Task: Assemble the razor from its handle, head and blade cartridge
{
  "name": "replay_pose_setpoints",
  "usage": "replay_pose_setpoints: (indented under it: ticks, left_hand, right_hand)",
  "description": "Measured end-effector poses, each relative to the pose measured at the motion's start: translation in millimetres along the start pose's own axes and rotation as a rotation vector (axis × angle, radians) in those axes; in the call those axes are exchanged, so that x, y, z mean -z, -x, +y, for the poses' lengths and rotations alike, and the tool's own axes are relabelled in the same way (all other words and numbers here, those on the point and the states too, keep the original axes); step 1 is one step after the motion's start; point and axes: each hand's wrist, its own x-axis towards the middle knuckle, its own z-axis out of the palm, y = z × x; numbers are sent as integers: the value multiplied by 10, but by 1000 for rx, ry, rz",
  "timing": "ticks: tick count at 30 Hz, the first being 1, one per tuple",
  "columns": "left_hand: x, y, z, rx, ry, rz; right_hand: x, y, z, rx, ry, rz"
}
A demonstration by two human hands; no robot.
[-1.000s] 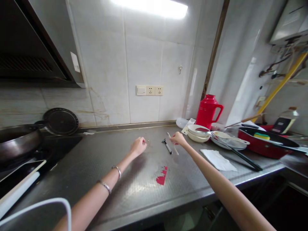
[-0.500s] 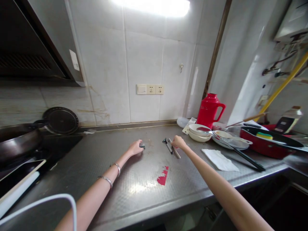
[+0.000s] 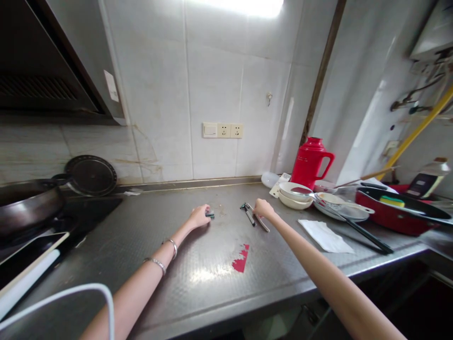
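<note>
My left hand [image 3: 201, 216] is closed around a small dark-green and black piece [image 3: 210, 215], just above or on the steel counter; the fingers hide most of it. My right hand [image 3: 263, 208] is closed in a pinch at the upper end of a slim, light-coloured, handle-like tool [image 3: 262, 223] lying slantwise on the counter. Just left of that hand lies a razor-like tool [image 3: 248, 215] with a dark head and a grey-and-black handle. Nearer to me is a jagged red scrap [image 3: 241, 259], lying flat between my forearms.
Along the right of the counter [image 3: 170, 293] stand a red thermos [image 3: 310, 163], stacked white bowls [image 3: 295, 197], a spotted ladle [image 3: 341, 202], a white tissue [image 3: 325, 235] and a red pan [image 3: 399, 215]. A steel pot [image 3: 30, 208] sits at the left. A white cable [image 3: 71, 293] loops in front.
The head view has shifted slightly, moving the whole scene a little. Under my right hand the light-coloured tool has swung slightly, its lower end further right. My left hand stays nearly where it was.
</note>
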Motion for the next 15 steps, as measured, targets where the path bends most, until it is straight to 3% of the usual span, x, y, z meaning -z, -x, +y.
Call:
replay_pose_setpoints:
  ticks: [7, 10, 15]
  left_hand:
    - [-15, 2, -121, -28, 232, 28]
    - [16, 24, -70, -81, 277, 43]
    - [77, 82, 224, -222, 284, 40]
  right_hand:
    - [271, 91, -41, 41, 70, 127]
    - [422, 148, -131, 231, 99, 148]
    - [523, 322, -377, 619, 88, 62]
